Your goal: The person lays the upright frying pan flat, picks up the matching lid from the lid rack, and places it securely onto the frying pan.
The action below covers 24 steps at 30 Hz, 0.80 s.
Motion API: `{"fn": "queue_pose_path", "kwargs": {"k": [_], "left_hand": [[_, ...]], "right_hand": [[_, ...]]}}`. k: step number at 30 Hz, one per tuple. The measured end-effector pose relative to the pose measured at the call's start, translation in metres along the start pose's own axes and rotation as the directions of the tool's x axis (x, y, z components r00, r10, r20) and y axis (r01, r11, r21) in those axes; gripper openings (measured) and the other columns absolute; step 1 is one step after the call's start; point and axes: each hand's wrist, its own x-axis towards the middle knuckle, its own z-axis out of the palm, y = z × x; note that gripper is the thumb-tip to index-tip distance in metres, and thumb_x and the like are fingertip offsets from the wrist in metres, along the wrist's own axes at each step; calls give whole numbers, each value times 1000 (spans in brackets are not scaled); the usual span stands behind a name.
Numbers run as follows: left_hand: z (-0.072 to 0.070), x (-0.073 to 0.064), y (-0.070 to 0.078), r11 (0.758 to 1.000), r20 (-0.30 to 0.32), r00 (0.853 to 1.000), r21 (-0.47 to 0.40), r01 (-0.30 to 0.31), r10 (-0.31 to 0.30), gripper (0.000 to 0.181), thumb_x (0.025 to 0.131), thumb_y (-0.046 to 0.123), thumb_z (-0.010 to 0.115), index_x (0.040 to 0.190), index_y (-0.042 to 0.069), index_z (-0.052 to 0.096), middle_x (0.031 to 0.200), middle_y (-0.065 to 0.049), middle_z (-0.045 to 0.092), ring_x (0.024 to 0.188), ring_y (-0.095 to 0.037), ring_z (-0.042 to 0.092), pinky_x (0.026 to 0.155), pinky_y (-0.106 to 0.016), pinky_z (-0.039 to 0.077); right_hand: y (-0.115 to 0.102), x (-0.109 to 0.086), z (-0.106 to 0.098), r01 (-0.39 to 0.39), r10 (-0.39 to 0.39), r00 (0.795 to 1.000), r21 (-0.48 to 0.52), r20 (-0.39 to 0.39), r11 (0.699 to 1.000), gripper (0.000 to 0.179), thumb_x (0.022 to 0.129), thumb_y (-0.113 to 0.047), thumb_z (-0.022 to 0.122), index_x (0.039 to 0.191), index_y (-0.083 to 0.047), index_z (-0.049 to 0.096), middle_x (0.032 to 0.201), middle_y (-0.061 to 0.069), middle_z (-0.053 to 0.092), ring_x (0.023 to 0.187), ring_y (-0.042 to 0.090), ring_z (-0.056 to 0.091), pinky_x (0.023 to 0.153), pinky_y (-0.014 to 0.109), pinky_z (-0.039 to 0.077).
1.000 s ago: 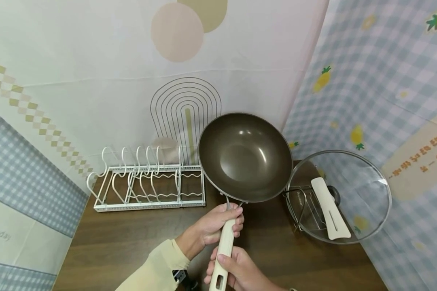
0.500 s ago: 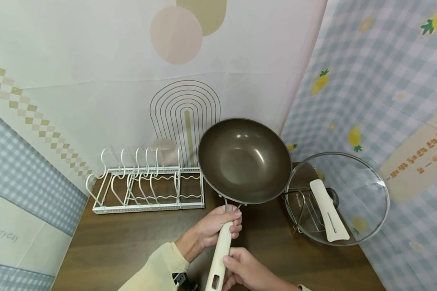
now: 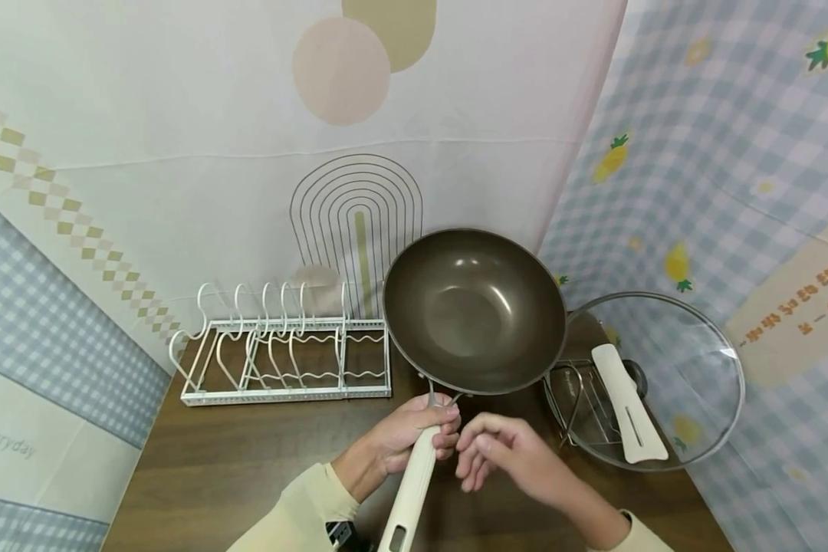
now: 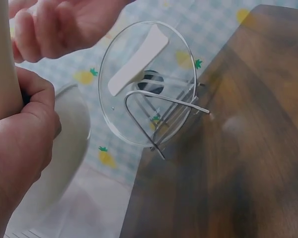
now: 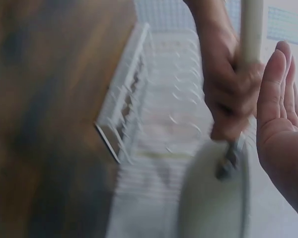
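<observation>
A deep dark wok (image 3: 472, 314) with a cream handle (image 3: 414, 487) is held up over the table in the head view. My left hand (image 3: 414, 433) grips the handle near where it joins the pan. Just right of the handle is my right hand (image 3: 500, 452), its fingers loosely bent and holding nothing. The right wrist view shows the right hand (image 5: 283, 114) with fingers stretched beside the gripped handle. The pan's pale outer side (image 4: 69, 144) shows in the left wrist view, partly hidden behind the left hand (image 4: 30, 124).
A white wire pan rack (image 3: 283, 395) with upright loops stands at the left on the brown wooden table (image 3: 248, 452). To the right, a glass lid (image 3: 704, 383) with a cream handle leans in a metal wire stand (image 3: 573, 399). Patterned cloths hang behind and beside the table.
My right hand has let go of the handle's lower part and moved up and right. My left hand keeps its grip, and the wok has shifted slightly lower and right in the view.
</observation>
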Motion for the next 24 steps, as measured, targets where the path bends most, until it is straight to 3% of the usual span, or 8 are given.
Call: {"fn": "queue_pose_path", "kwargs": {"k": [5, 8, 12, 20, 24], "left_hand": [[1, -2, 0, 1000, 5, 1000, 6, -4, 4, 24, 108, 11, 45, 85, 17, 50, 70, 8, 52, 56, -1, 49, 55, -16, 44], [1, -3, -1, 1000, 11, 1000, 10, -3, 2, 26, 109, 10, 44, 85, 18, 49, 70, 8, 52, 56, -1, 48, 55, -16, 44], [2, -5, -2, 1000, 20, 1000, 17, -6, 6, 25, 109, 10, 44, 86, 18, 47, 71, 8, 50, 56, -1, 47, 55, -16, 44], [4, -7, -1, 1000, 17, 1000, 20, 0, 0, 25, 109, 8, 42, 86, 18, 45, 70, 8, 49, 56, 0, 46, 55, -15, 44], [4, -8, 0, 999, 17, 1000, 34, 7, -8, 25, 109, 9, 44, 85, 19, 44, 70, 8, 48, 57, 0, 46, 56, -16, 43]], "right_hand": [[-24, 4, -21, 60, -77, 989, -136, -125, 989, 21, 106, 7, 37, 111, 14, 57, 94, 17, 73, 79, 19, 76, 67, 41, 64], [-34, 7, -34, 101, -143, 969, -206, -203, 973, 20, 105, 9, 39, 113, 15, 57, 97, 6, 74, 81, 19, 75, 69, 37, 64], [-45, 10, -56, 129, -210, 932, -272, -296, 954, 19, 105, 9, 42, 112, 18, 56, 95, 7, 74, 82, 20, 74, 72, 33, 63], [-52, 21, -97, 68, -211, 866, -311, -453, 948, 23, 107, 0, 48, 116, 20, 55, 99, 5, 75, 88, 14, 73, 77, 26, 61], [-54, 22, -112, -34, -193, 839, -403, -508, 914, 24, 107, -5, 53, 119, 14, 58, 103, 0, 75, 91, 12, 72, 78, 22, 60]]}}
